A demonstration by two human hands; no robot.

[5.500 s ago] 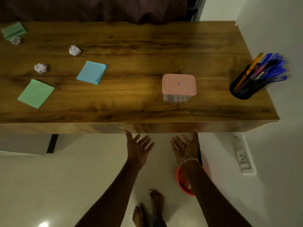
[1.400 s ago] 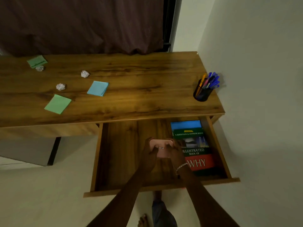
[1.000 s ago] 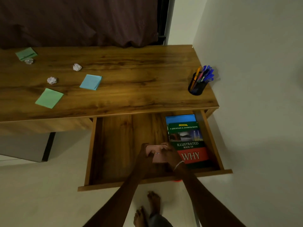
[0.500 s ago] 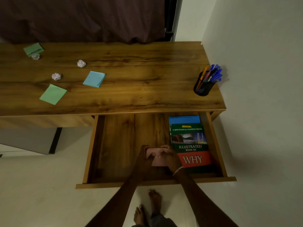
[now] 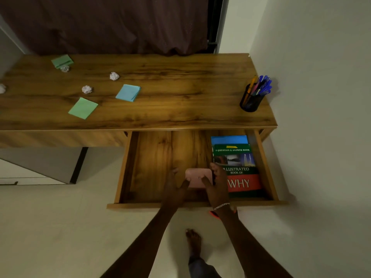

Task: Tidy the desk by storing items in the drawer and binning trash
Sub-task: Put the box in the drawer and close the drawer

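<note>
You are holding the pink-lidded box (image 5: 197,177) with both hands inside the open drawer (image 5: 122,167). Your left hand (image 5: 176,183) is gripping its left side and your right hand (image 5: 217,185) its right side, with both thumbs lying on the lid. The hands are clamping the box between them, near the drawer's front. Whether the box is touching the drawer floor, you cannot tell from this view.

Just beside the box, along the drawer's right wall, a green and red book (image 5: 239,171) with "WHY" on its cover is lying flat. It is sitting on top of a blue book (image 5: 228,139), whose far edge is showing beyond it. The left part of the drawer is showing bare wood.

On the tabletop (image 5: 180,93), a black mesh pen holder (image 5: 251,101) is standing at the right edge, near the wall, holding blue, pink and orange pens (image 5: 263,85). Well apart to the left, a blue note pad (image 5: 128,92) and a green note pad (image 5: 83,107) are lying flat, with another green pad (image 5: 62,60) at the back. Crumpled paper balls are sitting among them: one (image 5: 114,76) behind the blue pad, one (image 5: 87,89) behind the nearer green pad, one (image 5: 64,68) touching the far green pad, and one (image 5: 2,88) at the left edge of view.

A sliver of a red bin (image 5: 213,214) is peeking out below the drawer front, by your right wrist.
</note>
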